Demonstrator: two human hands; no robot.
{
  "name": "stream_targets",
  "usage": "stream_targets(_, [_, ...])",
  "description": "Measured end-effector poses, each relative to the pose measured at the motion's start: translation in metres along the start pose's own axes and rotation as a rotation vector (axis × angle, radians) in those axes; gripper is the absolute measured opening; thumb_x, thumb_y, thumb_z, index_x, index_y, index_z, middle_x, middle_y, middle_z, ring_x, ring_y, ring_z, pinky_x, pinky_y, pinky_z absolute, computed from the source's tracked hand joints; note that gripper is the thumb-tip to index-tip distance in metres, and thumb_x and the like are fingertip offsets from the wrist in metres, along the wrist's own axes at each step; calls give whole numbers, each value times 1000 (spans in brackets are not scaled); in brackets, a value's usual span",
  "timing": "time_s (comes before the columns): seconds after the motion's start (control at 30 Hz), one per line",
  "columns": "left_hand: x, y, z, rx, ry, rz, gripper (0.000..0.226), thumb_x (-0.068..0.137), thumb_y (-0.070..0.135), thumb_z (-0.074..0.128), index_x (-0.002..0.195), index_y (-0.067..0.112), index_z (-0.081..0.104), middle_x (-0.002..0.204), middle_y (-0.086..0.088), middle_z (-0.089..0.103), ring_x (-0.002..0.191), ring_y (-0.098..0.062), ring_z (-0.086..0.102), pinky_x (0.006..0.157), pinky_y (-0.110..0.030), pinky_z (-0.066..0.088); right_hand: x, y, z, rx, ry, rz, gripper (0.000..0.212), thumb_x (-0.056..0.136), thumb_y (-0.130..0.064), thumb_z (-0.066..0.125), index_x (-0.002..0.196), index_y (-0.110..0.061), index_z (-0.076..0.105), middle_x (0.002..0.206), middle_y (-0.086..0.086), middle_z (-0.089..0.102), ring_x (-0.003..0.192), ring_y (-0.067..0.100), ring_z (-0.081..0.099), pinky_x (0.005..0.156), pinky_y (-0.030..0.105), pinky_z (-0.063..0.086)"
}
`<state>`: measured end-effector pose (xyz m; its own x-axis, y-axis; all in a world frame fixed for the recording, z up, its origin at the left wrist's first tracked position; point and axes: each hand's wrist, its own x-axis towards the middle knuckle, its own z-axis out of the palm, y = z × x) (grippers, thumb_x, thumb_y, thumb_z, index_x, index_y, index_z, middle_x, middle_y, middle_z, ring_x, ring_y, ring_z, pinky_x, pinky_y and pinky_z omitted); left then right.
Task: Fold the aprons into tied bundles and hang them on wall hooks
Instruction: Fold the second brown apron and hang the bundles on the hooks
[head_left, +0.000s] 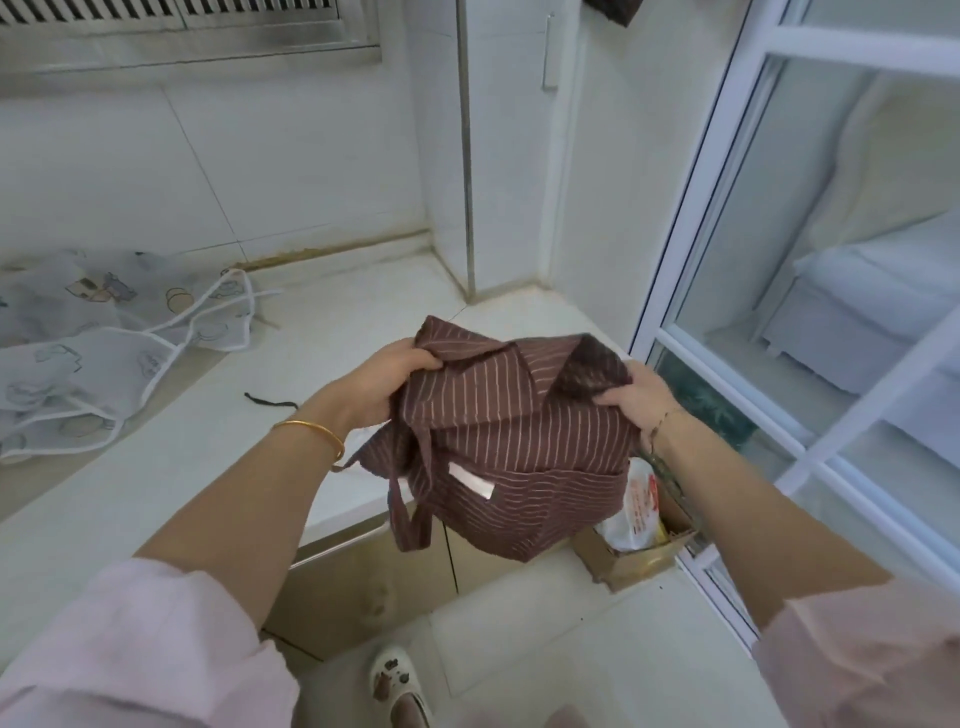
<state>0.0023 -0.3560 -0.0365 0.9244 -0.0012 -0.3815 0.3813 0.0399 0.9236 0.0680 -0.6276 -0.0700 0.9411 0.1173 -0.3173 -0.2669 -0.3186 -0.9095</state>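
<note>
Brown striped apron hangs bunched in the air between both hands, over the edge of the white counter. Left hand grips its upper left corner and right hand pinches the upper right fold. Its loose strap dangles below and, I judge, could slip out of the folds and spoil the bundle; a pale printed apron lies well apart on the counter.
</note>
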Motion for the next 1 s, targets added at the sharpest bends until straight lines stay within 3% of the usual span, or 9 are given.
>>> stream_targets(0.1, [-11,-15,-10,-9,-197,-220,35,81,25,40,107,8,57,90,-10,65,77,-23,61,73,-35,51,-7,31,-10,17,-105,125,31,81,9,47,106,0,62,105,24,64,89,35,62,84,46,52])
stream_targets(0.23, [-13,-36,-13,-22,-76,-278,32,91,20,23,94,7,52,81,-10,57,68,-20,57,67,-31,48,-8,46,-6,215,-152,166,26,85,2,45,105,-1,62,92,13,67,86,29,63,77,39,52])
stream_targets(0.37, [-19,-46,-21,183,-199,-315,17,74,9,48,91,5,48,87,-14,55,72,-22,55,70,-34,48,2,44,-10,-363,84,-131,11,88,2,48,93,-4,56,94,10,58,92,24,53,80,29,40])
stream_targets(0.47, [-26,-45,-9,256,-290,-365,21,60,0,43,80,1,49,76,-14,54,64,-23,56,58,-29,50,3,36,-11,-573,249,-268,16,88,2,41,89,-4,56,92,14,59,90,28,55,78,32,43])
stream_targets(0.57, [-30,-48,11,363,-311,-402,22,66,-8,42,60,5,58,70,-12,54,63,-25,56,55,-29,47,0,30,-10,-766,292,-326,18,90,-3,37,95,-10,52,88,11,59,81,30,56,71,33,46])
stream_targets(0.67, [-25,-61,22,549,-200,-367,21,83,-12,47,81,6,58,85,-15,61,74,-25,63,62,-30,54,-1,38,-16,-881,215,-262,21,93,-7,33,107,-15,47,94,13,60,82,30,58,70,34,47])
stream_targets(0.8, [-14,-60,30,763,76,-92,16,90,7,54,106,3,57,106,-14,62,98,-28,60,90,-40,50,-1,57,-23,-1015,24,20,38,93,-4,37,126,-16,51,119,13,59,103,30,58,87,39,51])
stream_targets(0.87, [-13,-46,40,750,76,-39,17,93,11,51,102,0,59,100,-14,61,95,-29,58,86,-38,48,-2,59,-19,-953,-42,5,41,91,-1,41,130,-10,50,127,14,55,112,30,55,94,37,48])
stream_targets(1.0, [-10,-14,70,771,-21,50,23,90,15,58,99,-6,62,92,-19,64,82,-28,59,78,-37,48,-19,22,12,-386,-226,-192,49,91,-10,52,138,-14,43,139,3,46,123,17,44,97,19,36])
